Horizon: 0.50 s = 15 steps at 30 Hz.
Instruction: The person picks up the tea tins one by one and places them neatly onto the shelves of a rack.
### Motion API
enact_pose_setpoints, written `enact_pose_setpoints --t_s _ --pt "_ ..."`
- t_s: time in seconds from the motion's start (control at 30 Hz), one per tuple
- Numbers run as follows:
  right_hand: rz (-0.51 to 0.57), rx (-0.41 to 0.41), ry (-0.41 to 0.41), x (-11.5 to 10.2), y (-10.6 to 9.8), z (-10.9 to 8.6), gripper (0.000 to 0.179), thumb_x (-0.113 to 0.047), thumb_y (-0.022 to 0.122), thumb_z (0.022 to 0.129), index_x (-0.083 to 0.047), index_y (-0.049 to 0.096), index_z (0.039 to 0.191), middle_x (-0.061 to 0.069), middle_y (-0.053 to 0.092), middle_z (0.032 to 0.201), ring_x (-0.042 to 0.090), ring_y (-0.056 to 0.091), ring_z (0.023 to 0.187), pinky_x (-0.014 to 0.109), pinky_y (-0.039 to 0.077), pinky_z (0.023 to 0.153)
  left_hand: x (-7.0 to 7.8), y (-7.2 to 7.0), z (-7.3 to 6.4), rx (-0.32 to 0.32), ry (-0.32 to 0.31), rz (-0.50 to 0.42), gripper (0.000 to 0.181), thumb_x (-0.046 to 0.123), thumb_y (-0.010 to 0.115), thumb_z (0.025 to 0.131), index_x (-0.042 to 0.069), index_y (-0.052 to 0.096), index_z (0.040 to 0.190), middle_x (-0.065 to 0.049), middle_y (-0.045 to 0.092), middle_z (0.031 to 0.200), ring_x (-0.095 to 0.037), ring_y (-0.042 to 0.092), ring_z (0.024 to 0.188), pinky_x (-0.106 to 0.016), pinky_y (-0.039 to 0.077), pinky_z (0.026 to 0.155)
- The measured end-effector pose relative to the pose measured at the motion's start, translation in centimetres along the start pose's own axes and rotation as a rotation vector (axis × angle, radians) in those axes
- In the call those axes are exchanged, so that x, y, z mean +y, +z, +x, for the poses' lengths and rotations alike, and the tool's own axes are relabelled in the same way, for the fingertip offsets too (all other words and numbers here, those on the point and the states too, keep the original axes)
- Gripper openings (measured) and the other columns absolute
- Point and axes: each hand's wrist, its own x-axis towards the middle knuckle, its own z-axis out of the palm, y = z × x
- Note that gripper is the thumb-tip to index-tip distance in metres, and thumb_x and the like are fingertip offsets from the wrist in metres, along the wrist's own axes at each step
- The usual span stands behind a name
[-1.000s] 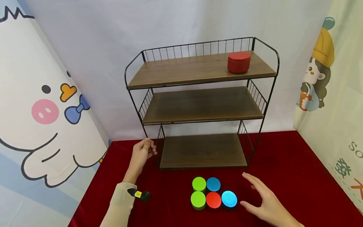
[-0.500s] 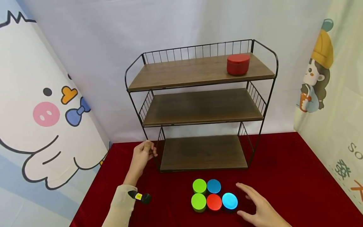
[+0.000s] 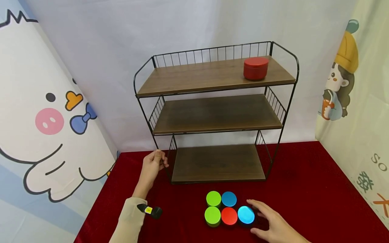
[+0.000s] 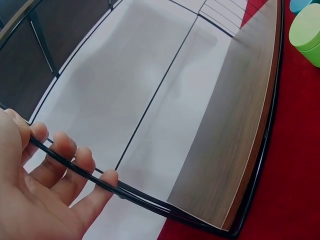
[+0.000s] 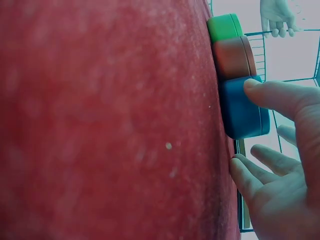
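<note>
My left hand (image 3: 153, 164) grips the black front left post of a three-tier shelf rack (image 3: 218, 164). In the left wrist view its fingers (image 4: 62, 145) curl about the thin metal bar. My right hand (image 3: 273, 223) is spread, thumb apart from the fingers, just right of a bright blue round tin (image 3: 246, 215). From the right wrist the blue tin (image 5: 244, 107) appears close beside the thumb and fingers. Left of that tin are a red tin (image 3: 229, 216) and a green tin (image 3: 212, 216). Behind these stand another green tin (image 3: 213, 198) and a darker blue tin (image 3: 229, 199).
A red oval tin (image 3: 255, 68) stands toward the right end of the top shelf (image 3: 200, 74). Below it are the middle shelf (image 3: 215, 113) and the bottom shelf. Dark red cloth (image 3: 307, 189) covers the table, with pale curtains (image 3: 197, 23) behind and cartoon prints at both sides.
My right hand has moved left, its fingers coming close to the bright blue tin. The left hand keeps its grip on the post, and the tins stay where they were.
</note>
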Motion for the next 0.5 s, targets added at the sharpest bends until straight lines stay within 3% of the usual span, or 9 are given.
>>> enact_pose_setpoints --t_s 0.5 --pt "0.033 -0.015 -0.019 -0.13 0.37 0.3 0.074 -0.026 0.083 0.09 -0.005 0.045 0.15 0.02 0.052 0.147 0.002 0.054 0.127 0.02 0.056 0.093 -0.89 0.27 -0.33 0.011 0.076 -0.003 0.04 0.027 0.039 0.112 -0.009 0.055 0.101 -0.005 0.058 0.084 -0.013 0.063 0.078 -0.027 0.057 0.077"
